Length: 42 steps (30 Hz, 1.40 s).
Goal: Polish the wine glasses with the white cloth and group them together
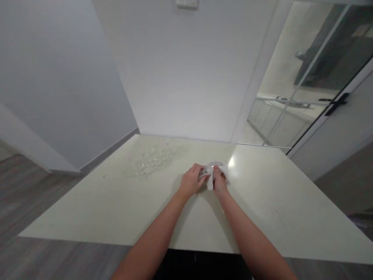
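Observation:
Near the middle of the white table, my two hands are close together over a small clear, glass-like piece and a soft white cloth or tissue. My left hand has its fingers curled round the left side of the clear piece. With the thumb on top, my right hand pinches the white cloth against it. A strip of the cloth hangs down between the hands. The exact shape of the clear piece is hidden by fingers and cloth. To the left stand several clear glass-like cups in a group.
A white wall rises at the table's far edge. On the right is a glazed door with a black handle. Grey floor shows to the left. A bright light reflection lies on the tabletop just right of my hands.

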Each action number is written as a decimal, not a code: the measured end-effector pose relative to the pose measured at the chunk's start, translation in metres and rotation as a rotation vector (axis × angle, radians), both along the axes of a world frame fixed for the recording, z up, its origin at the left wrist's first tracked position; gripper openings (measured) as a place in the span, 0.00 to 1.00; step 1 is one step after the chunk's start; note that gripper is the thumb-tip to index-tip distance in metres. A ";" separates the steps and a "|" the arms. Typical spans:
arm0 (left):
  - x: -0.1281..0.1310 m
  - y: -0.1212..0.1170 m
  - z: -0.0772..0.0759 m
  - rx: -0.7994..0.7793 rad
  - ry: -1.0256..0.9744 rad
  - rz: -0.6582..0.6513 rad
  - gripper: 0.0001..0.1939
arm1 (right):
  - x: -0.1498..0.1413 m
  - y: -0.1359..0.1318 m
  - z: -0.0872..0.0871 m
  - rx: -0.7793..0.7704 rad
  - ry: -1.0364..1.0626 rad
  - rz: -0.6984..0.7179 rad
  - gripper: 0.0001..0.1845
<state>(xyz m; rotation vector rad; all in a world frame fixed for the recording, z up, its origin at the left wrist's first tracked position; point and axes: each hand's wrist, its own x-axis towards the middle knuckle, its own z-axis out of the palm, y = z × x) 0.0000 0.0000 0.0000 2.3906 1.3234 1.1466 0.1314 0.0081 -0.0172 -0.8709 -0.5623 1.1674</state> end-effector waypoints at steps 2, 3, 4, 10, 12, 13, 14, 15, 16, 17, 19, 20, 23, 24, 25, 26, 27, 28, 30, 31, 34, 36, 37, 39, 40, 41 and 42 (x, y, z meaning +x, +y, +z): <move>0.001 0.001 -0.002 -0.029 -0.058 0.004 0.15 | -0.001 0.001 -0.002 0.000 0.041 0.027 0.24; 0.001 0.002 -0.003 -0.058 -0.100 0.008 0.15 | -0.001 0.001 -0.002 0.014 0.064 0.056 0.26; 0.001 0.003 -0.003 -0.097 -0.151 0.015 0.15 | -0.002 0.000 -0.002 0.037 0.083 0.092 0.29; 0.002 0.010 -0.006 -0.366 -0.434 0.031 0.19 | 0.004 -0.002 -0.006 0.161 -0.152 0.157 0.24; 0.001 0.011 -0.007 -0.429 -0.451 0.030 0.20 | 0.009 -0.002 -0.009 0.189 -0.394 0.092 0.16; 0.000 0.011 -0.007 -0.440 -0.445 0.036 0.20 | 0.011 -0.002 -0.011 0.212 -0.509 0.067 0.14; 0.000 0.012 -0.008 -0.435 -0.431 0.045 0.20 | 0.013 -0.002 -0.013 0.239 -0.605 0.050 0.12; -0.001 0.012 -0.008 -0.420 -0.410 0.059 0.20 | 0.015 -0.001 -0.014 0.269 -0.677 0.037 0.12; -0.002 0.012 -0.008 -0.401 -0.383 0.076 0.19 | 0.016 -0.001 -0.015 0.303 -0.729 0.028 0.12; -0.003 0.013 -0.008 -0.382 -0.355 0.098 0.19 | 0.016 -0.001 -0.016 0.335 -0.765 0.021 0.14; -0.004 0.014 -0.009 -0.349 -0.300 0.144 0.19 | 0.017 -0.001 -0.017 0.387 -0.776 0.003 0.16; -0.005 0.014 -0.009 -0.335 -0.277 0.162 0.19 | 0.017 -0.001 -0.017 0.407 -0.758 0.009 0.17; -0.006 0.014 -0.010 -0.314 -0.230 0.192 0.18 | 0.017 0.000 -0.017 0.416 -0.656 0.021 0.20; -0.006 0.014 -0.010 -0.314 -0.219 0.201 0.18 | 0.017 0.001 -0.017 0.406 -0.647 0.019 0.20; -0.005 0.014 -0.011 -0.313 -0.208 0.212 0.18 | 0.017 0.001 -0.017 0.394 -0.667 0.017 0.20; -0.005 0.013 -0.011 -0.312 -0.198 0.224 0.18 | 0.018 0.002 -0.017 0.384 -0.718 0.018 0.19; -0.005 0.013 -0.011 -0.313 -0.187 0.235 0.18 | 0.018 0.002 -0.018 0.380 -0.797 0.031 0.18; -0.005 0.012 -0.012 -0.314 -0.178 0.244 0.18 | 0.019 0.003 -0.019 0.382 -0.891 0.052 0.17; -0.005 0.012 -0.012 -0.321 -0.163 0.260 0.18 | 0.019 0.003 -0.022 0.396 -1.065 0.085 0.20; -0.006 0.013 -0.013 -0.326 -0.157 0.276 0.17 | 0.019 0.003 -0.024 0.412 -1.137 0.095 0.23; -0.009 0.014 -0.013 -0.344 -0.136 0.344 0.15 | 0.020 0.004 -0.026 0.497 -1.290 0.120 0.33; -0.011 0.015 -0.012 -0.354 -0.114 0.383 0.15 | 0.020 0.005 -0.025 0.563 -1.346 0.152 0.34; -0.012 0.015 -0.011 -0.356 -0.100 0.394 0.14 | 0.020 0.006 -0.024 0.582 -1.355 0.162 0.34; -0.012 0.014 -0.009 -0.352 -0.071 0.397 0.14 | 0.021 0.006 -0.021 0.578 -1.333 0.156 0.32; -0.011 0.013 -0.008 -0.349 -0.053 0.391 0.14 | 0.022 0.006 -0.020 0.553 -1.306 0.142 0.30; -0.010 0.012 -0.007 -0.343 -0.031 0.382 0.14 | 0.022 0.005 -0.019 0.513 -1.274 0.125 0.28; -0.009 0.010 -0.006 -0.335 -0.007 0.371 0.14 | 0.022 0.005 -0.017 0.456 -1.239 0.102 0.25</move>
